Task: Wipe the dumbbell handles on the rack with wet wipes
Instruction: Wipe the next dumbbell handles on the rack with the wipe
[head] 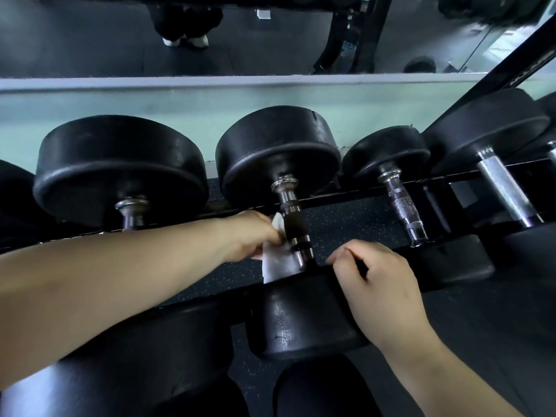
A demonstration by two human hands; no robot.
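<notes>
rack (pixel 346 197) is holding dumbbells | left hand (pixel 249 236) is pinching wet wipe (pixel 275 263) on handle (pixel 293 224) | right hand (pixel 376 284), just beside, is gripping dumbbell head (pixel 301 320) | 2 hands apart

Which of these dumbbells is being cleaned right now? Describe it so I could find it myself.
Below the mirror, a row of black dumbbells lies on the rack. Take the middle dumbbell, whose near head the right hand holds. Only its handle has a dark centre band, with a white wipe held against it by the left hand.
</notes>
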